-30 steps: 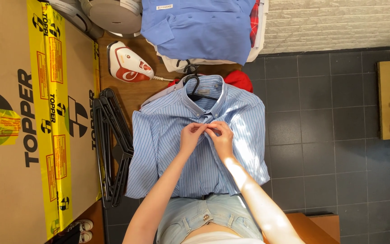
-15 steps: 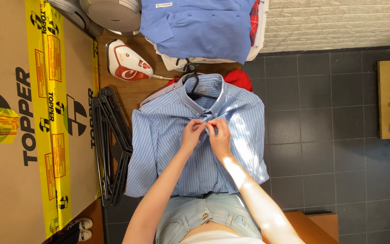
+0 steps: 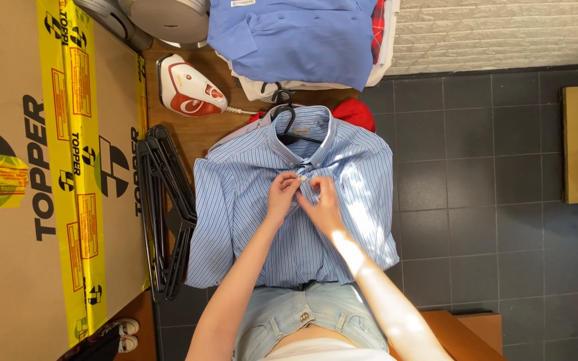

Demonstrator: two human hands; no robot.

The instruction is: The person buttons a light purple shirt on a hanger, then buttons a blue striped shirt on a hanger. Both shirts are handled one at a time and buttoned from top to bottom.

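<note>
A: In the middle of the head view lies the striped blue shirt (image 3: 289, 220), on a black hanger (image 3: 287, 124), its front facing up. What do the hands do?

B: The left hand (image 3: 282, 197) and right hand (image 3: 321, 204) meet at the placket, just under the collar. The fingertips are pinched almost closed on the front edges, at a small button.

A: How does it handle?

B: I judge it light, soft and limp; it folds easily. Better to hold it by the stiffer placket or collar.

A: And around it?

B: A white and red iron (image 3: 187, 87) at upper left, spare black hangers (image 3: 165, 214) at left, a plain blue shirt (image 3: 296, 37) above.
</note>
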